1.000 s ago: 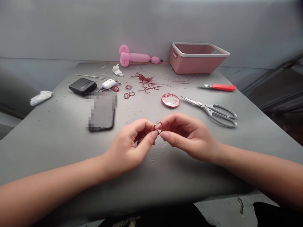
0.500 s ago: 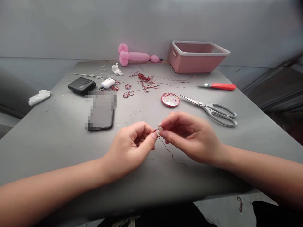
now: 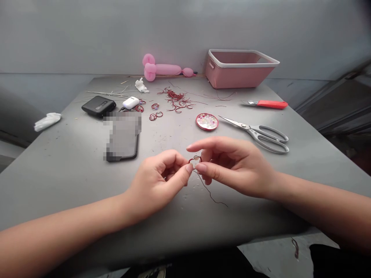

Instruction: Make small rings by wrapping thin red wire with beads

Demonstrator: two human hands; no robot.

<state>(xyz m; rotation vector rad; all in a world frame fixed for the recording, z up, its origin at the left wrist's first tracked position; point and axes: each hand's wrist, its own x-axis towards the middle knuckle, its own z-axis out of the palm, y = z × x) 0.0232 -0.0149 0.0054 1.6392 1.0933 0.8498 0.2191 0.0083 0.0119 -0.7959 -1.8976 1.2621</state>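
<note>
A small ring of dark red wire with a pale bead (image 3: 196,158) on its top is held between the thumb and fingers of my left hand (image 3: 164,175). The bead faces up and away from me. My right hand (image 3: 232,166) is beside the ring, its index finger stretched out above the bead. The right thumb tip is at the ring's lower right edge, and the other fingers curl behind; the thumb and index finger are apart. A thin loose wire tail (image 3: 210,192) hangs from the ring toward me, over the table.
Ahead lie a round dish of beads (image 3: 206,122), scissors (image 3: 255,133), a red-handled cutter (image 3: 272,104), cut red wires (image 3: 176,98) and several finished rings (image 3: 152,117). A phone (image 3: 123,139), black device (image 3: 99,106), white earphone case (image 3: 131,102), pink balloon (image 3: 168,69) and pink basket (image 3: 234,77) surround them.
My right index finger has lifted off the bead and stretched out to the left, uncovering the bead and the ring's right side. My left hand keeps its hold on the ring.
</note>
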